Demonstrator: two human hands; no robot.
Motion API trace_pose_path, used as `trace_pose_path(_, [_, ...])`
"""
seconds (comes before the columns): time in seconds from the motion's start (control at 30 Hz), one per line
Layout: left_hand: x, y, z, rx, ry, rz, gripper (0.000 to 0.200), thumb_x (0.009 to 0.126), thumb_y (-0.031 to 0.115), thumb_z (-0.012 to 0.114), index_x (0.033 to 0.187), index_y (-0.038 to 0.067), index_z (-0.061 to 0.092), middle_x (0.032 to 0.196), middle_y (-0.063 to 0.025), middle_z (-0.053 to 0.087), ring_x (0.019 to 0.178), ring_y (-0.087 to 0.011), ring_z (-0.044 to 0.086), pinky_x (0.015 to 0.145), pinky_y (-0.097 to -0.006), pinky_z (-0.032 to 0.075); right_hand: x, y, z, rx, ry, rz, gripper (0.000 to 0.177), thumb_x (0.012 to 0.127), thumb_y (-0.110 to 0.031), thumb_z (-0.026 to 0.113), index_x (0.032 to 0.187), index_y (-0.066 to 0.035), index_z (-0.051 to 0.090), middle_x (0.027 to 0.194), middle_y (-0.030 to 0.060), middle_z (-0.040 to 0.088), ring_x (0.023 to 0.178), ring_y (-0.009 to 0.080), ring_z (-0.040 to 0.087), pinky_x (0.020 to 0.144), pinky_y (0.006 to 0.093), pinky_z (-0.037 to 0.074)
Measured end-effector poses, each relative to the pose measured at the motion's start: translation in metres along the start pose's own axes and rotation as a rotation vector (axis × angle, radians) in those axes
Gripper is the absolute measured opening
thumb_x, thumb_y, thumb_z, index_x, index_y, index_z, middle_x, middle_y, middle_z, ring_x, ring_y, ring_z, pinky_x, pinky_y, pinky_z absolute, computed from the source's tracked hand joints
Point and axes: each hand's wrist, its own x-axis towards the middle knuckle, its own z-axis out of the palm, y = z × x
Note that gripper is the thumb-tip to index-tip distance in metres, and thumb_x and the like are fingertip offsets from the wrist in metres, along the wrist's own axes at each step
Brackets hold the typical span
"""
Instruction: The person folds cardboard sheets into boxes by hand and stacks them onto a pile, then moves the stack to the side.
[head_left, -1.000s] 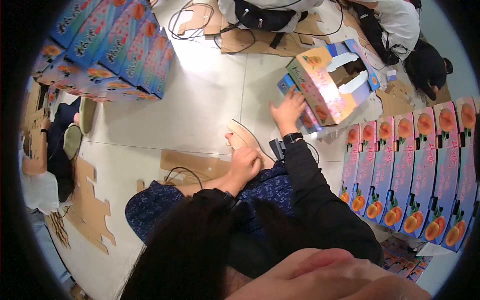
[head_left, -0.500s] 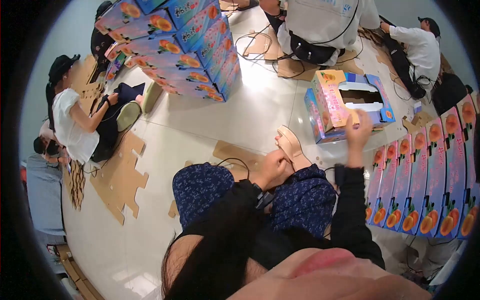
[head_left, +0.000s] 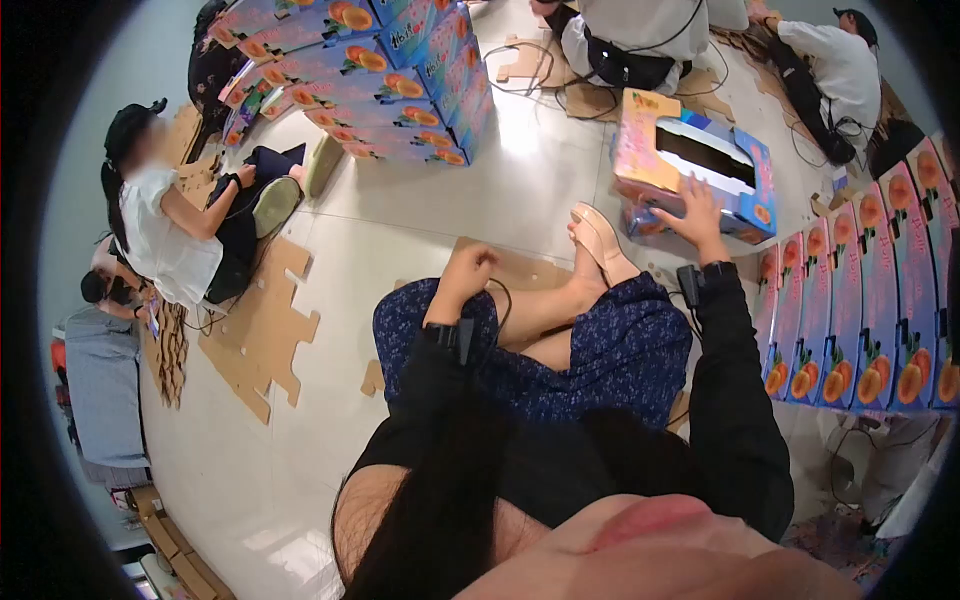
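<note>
A printed fruit carton (head_left: 645, 165) stands on the floor in front of me, pink and yellow on one side and blue on the other. A long opening in its top shows a dark inside. My right hand (head_left: 697, 215) rests against its near edge with the fingers spread. Away from the carton, my left hand (head_left: 466, 276) hovers by my left knee, its fingers curled in and nothing visible in them. Beneath it lies a piece of brown cardboard (head_left: 520, 265).
Tall stacked fruit cartons (head_left: 400, 95) rise at the back left. A row of flat-sided printed cartons (head_left: 845, 290) stands at my right. Cut cardboard sheets (head_left: 265, 330) lie on the floor at left. Several people sit around, one in a white top (head_left: 175, 245).
My left hand has moved left, away from my foot to my knee. The right hand's fingers have spread on the carton, which now sits at a different angle. The view has shifted.
</note>
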Motion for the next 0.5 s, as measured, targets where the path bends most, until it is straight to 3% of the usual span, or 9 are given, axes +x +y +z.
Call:
trace_pose_path(0.07, [0.009,0.000,0.008,-0.034,0.042,0.028,0.023,0.078,0.001,0.049,0.093,-0.002,0.067,0.089,-0.0165,0.070,0.086,-0.0276,0.068,0.079,-0.0352,0.052,-0.001,-0.013,0.012,0.120,0.013,-0.140,0.096,0.065,-0.070,0.068,0.144,-0.023,0.042,0.156,0.0130,0.026,0.145,0.0332,0.017,0.112,0.0637,0.008])
trace_pose_path(0.17, [0.019,-0.004,0.018,-0.137,0.013,0.054,0.024,0.078,0.001,0.050,0.093,-0.002,0.067,0.088,-0.0166,0.070,0.084,-0.0274,0.068,0.078,-0.0352,0.052,0.004,-0.024,-0.003,-0.090,0.002,-0.131,0.099,0.061,-0.066,0.074,0.145,-0.023,0.041,0.155,0.0125,0.027,0.145,0.0318,0.020,0.111,0.0641,0.012])
trace_pose_path(0.2, [0.017,-0.005,0.021,-0.146,-0.017,0.046,0.024,0.077,0.002,0.050,0.093,-0.002,0.067,0.088,-0.0167,0.070,0.083,-0.0273,0.068,0.078,-0.0352,0.052,0.006,-0.025,-0.011,-0.199,0.028,-0.055,0.102,0.060,-0.062,0.076,0.146,-0.022,0.038,0.154,0.0118,0.029,0.144,0.0307,0.023,0.110,0.0635,0.019])
trace_pose_path(0.23, [0.016,-0.006,0.022,-0.158,-0.046,0.034,0.024,0.077,0.002,0.050,0.093,-0.002,0.067,0.088,-0.0168,0.070,0.083,-0.0273,0.068,0.078,-0.0352,0.052,0.007,-0.019,-0.008,-0.243,0.063,0.028,0.110,0.056,-0.061,0.080,0.147,-0.018,0.035,0.150,0.0149,0.036,0.138,0.0312,0.035,0.108,0.0609,0.026])
trace_pose_path(0.3, [0.016,-0.009,0.021,-0.157,-0.042,0.050,0.024,0.077,0.002,0.050,0.093,-0.002,0.067,0.089,-0.0164,0.070,0.082,-0.0268,0.068,0.078,-0.0350,0.053,0.014,-0.012,-0.014,-0.118,-0.092,0.174,0.115,0.052,-0.062,0.082,0.145,-0.012,0.037,0.139,0.0174,0.048,0.127,0.0343,0.046,0.101,0.0599,0.035])
trace_pose_path(0.5, [0.021,0.003,0.021,-0.184,-0.026,0.037,0.024,0.076,0.004,0.051,0.094,0.000,0.068,0.088,-0.0157,0.070,0.083,-0.0268,0.068,0.078,-0.0349,0.053,0.008,-0.039,-0.022,-0.216,0.031,0.113,0.111,0.049,-0.063,0.082,0.137,-0.007,0.045,0.112,0.0183,0.059,0.104,0.0368,0.057,0.087,0.0504,0.047])
